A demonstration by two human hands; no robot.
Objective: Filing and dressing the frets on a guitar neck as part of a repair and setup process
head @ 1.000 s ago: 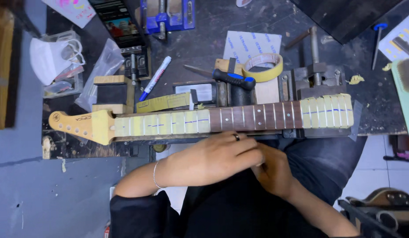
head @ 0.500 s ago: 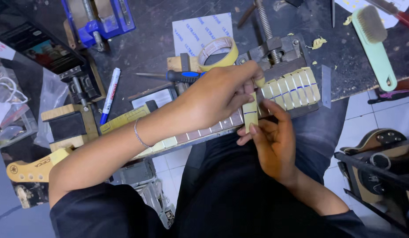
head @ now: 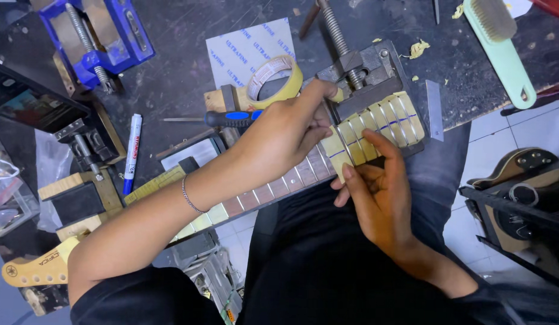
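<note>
A blue metal vise point(head: 96, 39) sits at the desk's point(head: 171, 66) far left, a white marker pen point(head: 132, 151) nearby, a mint-green plastic brush point(head: 502, 51) (bristles up) far right.

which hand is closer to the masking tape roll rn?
Left. The left hand lies on the guitar neck right beside the tape roll; the right hand is further off, at the taped frets below the vise.

Since one second ago, the left hand point(head: 285, 135) has moved from mid-neck to the taped upper frets of the guitar neck point(head: 273, 191); the right hand point(head: 376, 192) followed beneath them.
</note>
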